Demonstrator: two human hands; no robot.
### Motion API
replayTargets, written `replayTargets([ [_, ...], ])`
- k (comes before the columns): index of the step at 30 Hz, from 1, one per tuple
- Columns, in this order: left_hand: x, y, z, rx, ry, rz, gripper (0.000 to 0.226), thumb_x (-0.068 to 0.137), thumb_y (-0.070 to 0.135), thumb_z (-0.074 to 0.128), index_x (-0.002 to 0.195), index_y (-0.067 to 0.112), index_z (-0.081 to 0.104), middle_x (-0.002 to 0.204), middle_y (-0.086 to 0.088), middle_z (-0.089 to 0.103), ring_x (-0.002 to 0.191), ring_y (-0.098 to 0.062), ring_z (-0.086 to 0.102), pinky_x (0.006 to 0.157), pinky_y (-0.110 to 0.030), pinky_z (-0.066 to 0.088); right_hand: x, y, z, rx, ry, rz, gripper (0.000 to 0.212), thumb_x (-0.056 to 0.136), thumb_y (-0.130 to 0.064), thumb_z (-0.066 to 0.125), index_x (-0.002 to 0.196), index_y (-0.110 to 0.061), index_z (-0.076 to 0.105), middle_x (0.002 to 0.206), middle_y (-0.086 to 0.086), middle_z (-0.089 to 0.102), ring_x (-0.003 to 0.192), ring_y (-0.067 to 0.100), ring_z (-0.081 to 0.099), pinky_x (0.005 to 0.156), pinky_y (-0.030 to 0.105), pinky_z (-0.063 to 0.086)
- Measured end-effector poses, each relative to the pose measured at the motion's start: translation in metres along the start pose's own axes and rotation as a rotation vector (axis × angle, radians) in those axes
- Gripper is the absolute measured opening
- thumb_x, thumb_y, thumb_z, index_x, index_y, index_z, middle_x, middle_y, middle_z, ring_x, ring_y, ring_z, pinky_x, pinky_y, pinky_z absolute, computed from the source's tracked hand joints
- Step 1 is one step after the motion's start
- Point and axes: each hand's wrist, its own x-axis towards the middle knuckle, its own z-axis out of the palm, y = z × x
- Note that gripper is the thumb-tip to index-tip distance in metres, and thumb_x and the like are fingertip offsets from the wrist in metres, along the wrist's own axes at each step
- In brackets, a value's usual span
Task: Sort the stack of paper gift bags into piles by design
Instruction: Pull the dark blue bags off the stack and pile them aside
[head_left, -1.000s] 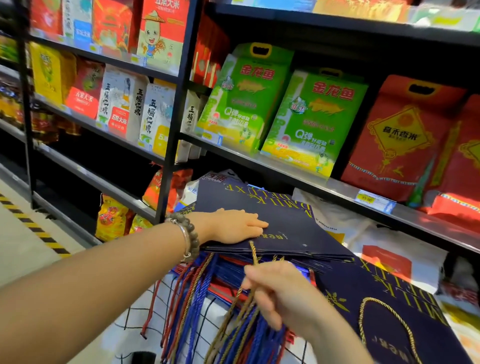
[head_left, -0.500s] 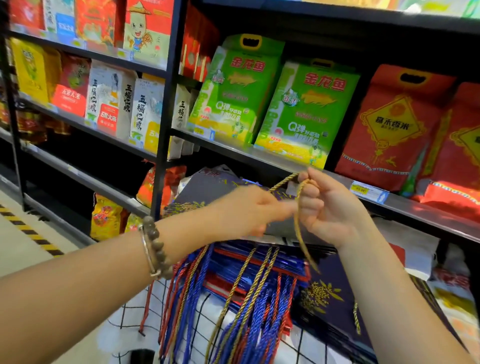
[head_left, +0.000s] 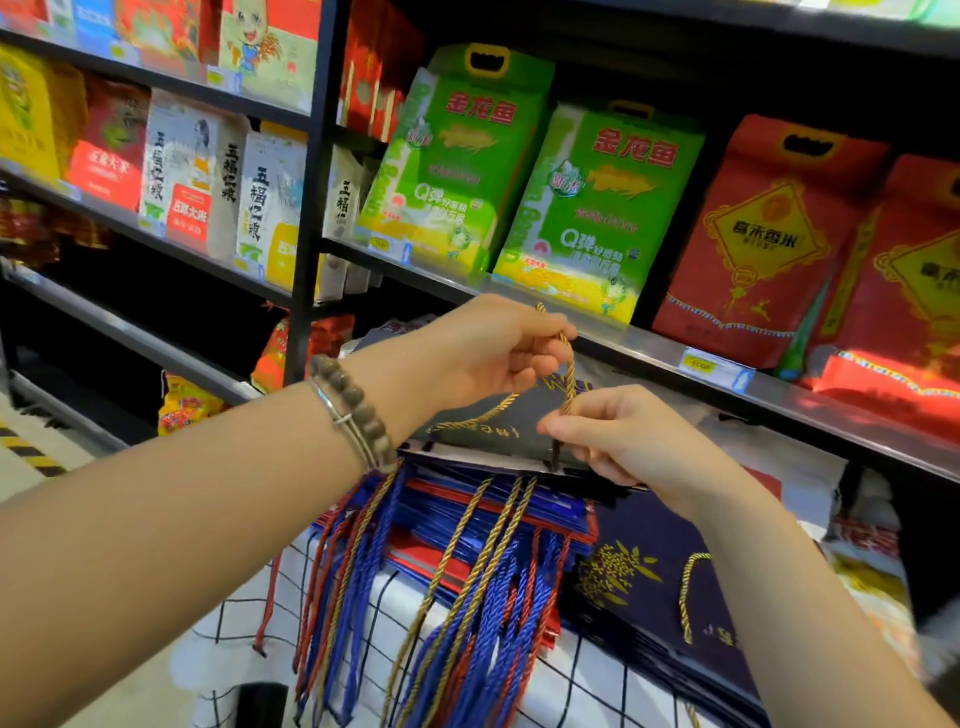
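A stack of flat paper gift bags (head_left: 498, 512) in blue and red lies on a checked cloth, its blue, red and gold cord handles hanging over the front edge. The top bag is dark navy with gold print (head_left: 483, 426). Its gold cord handle (head_left: 570, 374) is lifted above it. My left hand (head_left: 483, 353), with a bead bracelet on the wrist, pinches the cord near its top. My right hand (head_left: 618, 439) pinches the same cord lower down, by the bag's edge. A separate pile of navy bags with a gold plant design (head_left: 649, 587) lies to the right.
Black shelving (head_left: 306, 208) behind the bags holds green, red and white rice packs. A metal shelf edge (head_left: 779, 395) with a price tag runs just behind my hands. The white checked cloth (head_left: 587, 686) covers the surface under the bags. The floor with yellow-black tape lies at the far left.
A second ago my left hand lay flat on the top navy bag and my right held cords low down. Both hands have since risen and now pinch one gold cord; my right hand dropped lower on it.
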Motion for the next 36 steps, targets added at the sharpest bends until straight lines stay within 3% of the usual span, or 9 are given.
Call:
replayTargets([
  [3,0.003,-0.004,0.002,0.190,-0.005,0.065,0.020,0.098,0.026,0.044,0.096,0.012,0.057,0.066,0.000,0.066,0.055,-0.008,0.060,0.055,-0.019,0.046,0.003,0.003,-0.005,-0.030,0.111,-0.008,0.021,0.089,-0.019,0.061,0.081,0.000,0.068,0.052,-0.003,0.047,0.036,0.004,0.035,0.036,0.014,0.027],
  [7,-0.005,-0.024,-0.006,1.088,-0.210,0.167,0.037,0.093,0.038,0.051,0.111,0.008,0.062,0.105,-0.009,0.066,0.094,-0.019,0.060,0.081,-0.027,0.042,0.009,0.014,-0.011,0.060,0.192,0.020,0.017,0.086,-0.007,0.063,0.070,-0.004,0.065,0.059,0.002,0.056,0.043,0.004,0.053,0.043,0.015,0.045],
  [10,-0.012,-0.038,-0.016,1.405,-0.268,0.155,0.043,0.089,0.047,0.055,0.123,0.021,0.058,0.120,0.003,0.060,0.108,-0.016,0.054,0.085,-0.025,0.040,0.014,0.019,-0.008,0.119,0.194,0.041,0.013,0.082,0.002,0.066,0.070,-0.003,0.064,0.071,0.005,0.063,0.053,0.007,0.065,0.053,0.015,0.053],
  [14,-0.014,-0.044,-0.025,1.445,-0.207,0.218,0.044,0.088,0.047,0.056,0.126,0.026,0.056,0.125,0.006,0.057,0.112,-0.015,0.052,0.092,-0.029,0.043,0.021,0.021,-0.003,0.104,0.203,0.039,0.015,0.080,0.006,0.065,0.072,-0.005,0.060,0.068,0.008,0.063,0.051,0.007,0.065,0.053,0.016,0.053],
  [18,-0.016,-0.043,-0.027,1.487,-0.164,0.312,0.036,0.089,0.047,0.054,0.117,0.026,0.063,0.118,0.008,0.063,0.107,-0.013,0.055,0.088,-0.032,0.046,0.028,0.023,-0.002,-0.061,0.164,0.032,0.020,0.080,0.006,0.065,0.068,-0.009,0.058,0.062,0.005,0.062,0.048,0.007,0.063,0.048,0.016,0.050],
  [26,-0.017,-0.047,-0.029,1.508,-0.112,0.405,0.033,0.091,0.047,0.050,0.115,0.030,0.065,0.116,0.010,0.065,0.109,-0.013,0.055,0.089,-0.034,0.046,0.030,0.016,-0.009,-0.238,0.098,0.016,0.021,0.083,0.004,0.063,0.071,-0.013,0.057,0.063,0.005,0.062,0.053,0.010,0.064,0.053,0.018,0.053],
  [31,-0.016,-0.049,-0.028,1.550,-0.088,0.470,0.031,0.094,0.045,0.046,0.109,0.030,0.068,0.104,0.007,0.069,0.099,-0.016,0.059,0.079,-0.035,0.048,0.032,0.012,-0.004,-0.390,0.073,-0.062,0.022,0.080,0.000,0.068,0.072,-0.018,0.059,0.060,-0.004,0.060,0.052,0.003,0.060,0.059,0.017,0.052],
  [34,-0.015,-0.050,-0.025,1.661,0.017,0.499,0.036,0.099,0.042,0.035,0.110,0.024,0.064,0.101,0.002,0.067,0.094,-0.022,0.059,0.074,-0.034,0.047,0.031,0.010,-0.001,-0.515,0.076,-0.183,0.015,0.082,-0.009,0.068,0.083,-0.023,0.062,0.065,-0.015,0.059,0.060,-0.008,0.055,0.062,0.006,0.041],
  [36,-0.016,-0.048,-0.025,1.647,0.110,0.506,0.036,0.099,0.042,0.034,0.110,0.024,0.063,0.103,0.002,0.066,0.095,-0.022,0.059,0.076,-0.035,0.048,0.026,0.013,-0.005,-0.449,0.081,-0.230,0.018,0.086,-0.011,0.064,0.095,-0.026,0.063,0.079,-0.014,0.065,0.075,-0.007,0.060,0.071,0.006,0.042],
])
